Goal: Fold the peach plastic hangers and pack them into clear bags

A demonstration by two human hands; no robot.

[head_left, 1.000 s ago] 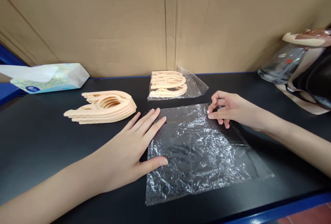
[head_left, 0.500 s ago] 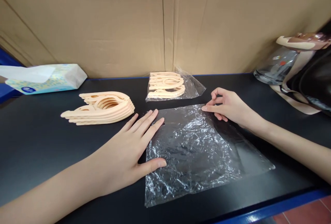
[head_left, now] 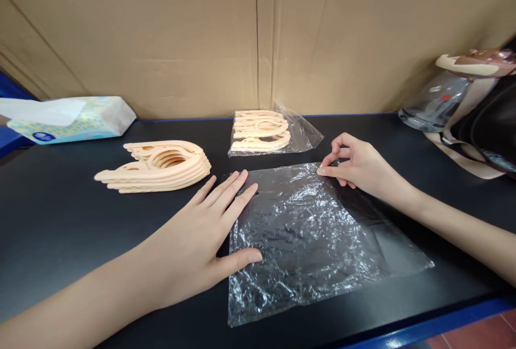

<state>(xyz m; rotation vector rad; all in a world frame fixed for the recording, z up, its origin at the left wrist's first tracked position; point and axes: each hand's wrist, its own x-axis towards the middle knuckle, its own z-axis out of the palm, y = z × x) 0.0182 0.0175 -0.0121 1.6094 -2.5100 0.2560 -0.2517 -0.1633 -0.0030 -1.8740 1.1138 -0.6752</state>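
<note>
A crinkled clear plastic bag (head_left: 310,236) lies flat on the black tabletop (head_left: 60,225) in front of me. My left hand (head_left: 201,236) rests flat and open on the bag's left edge, fingers stretched out, thumb on the plastic. My right hand (head_left: 357,166) is at the bag's far right corner, its fingers pinched together on the plastic edge. A stack of peach plastic hangers (head_left: 161,166) lies bare to the left. Farther back, another set of peach hangers sits inside a clear bag (head_left: 266,133).
A tissue pack (head_left: 72,118) lies at the far left. A cardboard wall (head_left: 258,31) closes the back. At the right stand a clear water bottle (head_left: 439,101) and a dark bag with tan straps (head_left: 484,128). A blue edge runs along the table's front.
My right hand slid slightly left along the bag's far edge and kept its pinch. The left hand stayed in place on the bag.
</note>
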